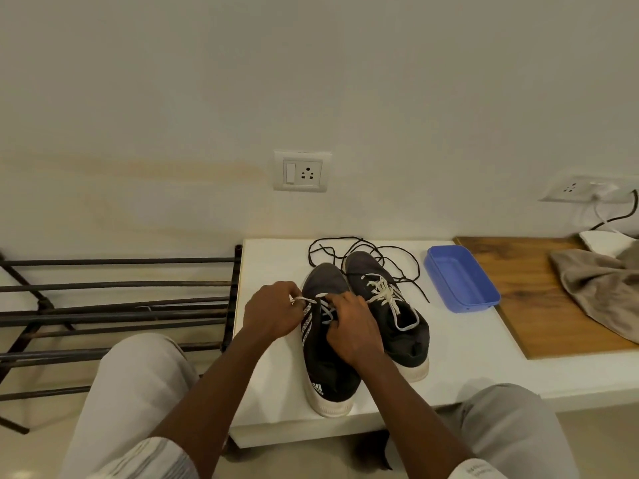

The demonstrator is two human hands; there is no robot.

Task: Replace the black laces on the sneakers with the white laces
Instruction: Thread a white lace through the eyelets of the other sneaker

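Head view gave me the left sneaker (326, 344) and the right sneaker (390, 312) side by side on the white bench (276, 261), flanks touching, the left one set nearer the person. Both were low running shoes with dark grey knit uppers, rounded toes and thick off-white rubber soles. The left carried pale slanted stripes on its side and a small white logo at the heel. Each long axis ran from the bench's near edge toward the wall, toes away from the camera, heels toward it, and the right shoe's toe leaned left toward its mate.

I saw a second white lace (383, 288), flat and woven, criss-crossing the right sneaker's eyelets, one loop drooping into its opening. On the left sneaker the white lace (313, 299) crossed the front of the throat. The left hand (271, 312) pinched one end of it, drawn taut to the left of the shoe. The right hand (352, 326) sat over the tongue, fingers curled round the lace there.

The black laces (345, 239), thin cords, lay in loose loops on the bench around the toes. To the right a shallow blue plastic tray (460, 278) with rounded corners straddled the edge of a grained wooden board (539, 299), which bore a crumpled beige cloth (601, 288). A dark metal rack (114, 305) of bars stood left of the bench
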